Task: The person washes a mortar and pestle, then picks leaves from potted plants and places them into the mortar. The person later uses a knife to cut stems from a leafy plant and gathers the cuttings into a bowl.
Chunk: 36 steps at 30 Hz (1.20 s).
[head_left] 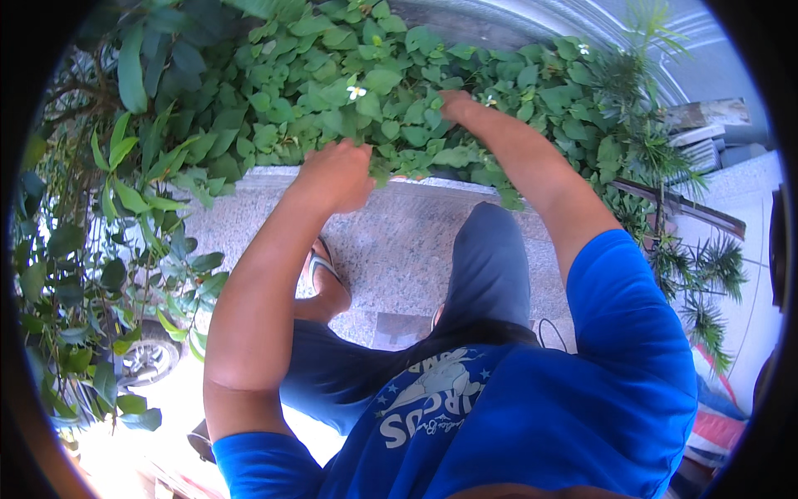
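Left hand: grip closed on leaves at the near edge of the green shrub, above the granite ledge. Right hand: buried among leaves farther in, grip state cannot be told. White flower between both hands.

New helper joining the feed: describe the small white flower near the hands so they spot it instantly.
Find the green leafy bed above the stone ledge. The white flower sits above the left hand, left of the right hand, the nearest pale bloom among leaves.
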Each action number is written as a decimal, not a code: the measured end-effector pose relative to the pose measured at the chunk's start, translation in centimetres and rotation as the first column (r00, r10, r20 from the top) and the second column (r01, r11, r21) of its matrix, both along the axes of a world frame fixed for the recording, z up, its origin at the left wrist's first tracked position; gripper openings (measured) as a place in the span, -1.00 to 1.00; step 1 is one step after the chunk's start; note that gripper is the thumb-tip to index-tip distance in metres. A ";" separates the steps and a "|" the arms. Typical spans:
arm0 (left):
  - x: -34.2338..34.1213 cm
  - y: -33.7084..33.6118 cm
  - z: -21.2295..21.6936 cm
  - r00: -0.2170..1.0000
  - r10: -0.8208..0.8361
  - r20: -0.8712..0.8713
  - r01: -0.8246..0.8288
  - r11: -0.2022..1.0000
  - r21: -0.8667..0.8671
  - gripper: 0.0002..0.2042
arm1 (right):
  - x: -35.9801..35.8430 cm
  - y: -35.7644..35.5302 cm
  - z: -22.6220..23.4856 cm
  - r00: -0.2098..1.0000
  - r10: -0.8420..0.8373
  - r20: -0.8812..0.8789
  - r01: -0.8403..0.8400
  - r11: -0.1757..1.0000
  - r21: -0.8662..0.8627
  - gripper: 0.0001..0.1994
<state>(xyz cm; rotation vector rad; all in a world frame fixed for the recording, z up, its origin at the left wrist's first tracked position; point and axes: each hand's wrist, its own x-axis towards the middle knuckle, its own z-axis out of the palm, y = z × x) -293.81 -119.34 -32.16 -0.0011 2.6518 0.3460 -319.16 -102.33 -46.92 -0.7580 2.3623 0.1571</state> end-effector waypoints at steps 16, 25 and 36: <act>0.2 0.0 0.0 1.000 -0.012 0.011 0.011 0.999 0.038 -0.47 | 3.2 -1.6 3.3 1.000 -0.011 0.028 0.014 0.995 -0.096 -0.57; -1.4 0.3 4.5 0.910 0.412 -0.057 -0.319 0.779 0.540 -0.36 | 6.3 -3.9 17.9 0.953 -0.219 -0.211 0.072 0.837 -0.543 -0.72; -0.3 1.1 7.3 0.814 0.575 -0.084 -0.015 0.164 0.986 -0.68 | 15.9 -5.1 28.5 0.901 -0.024 0.432 0.429 0.180 -0.885 -0.80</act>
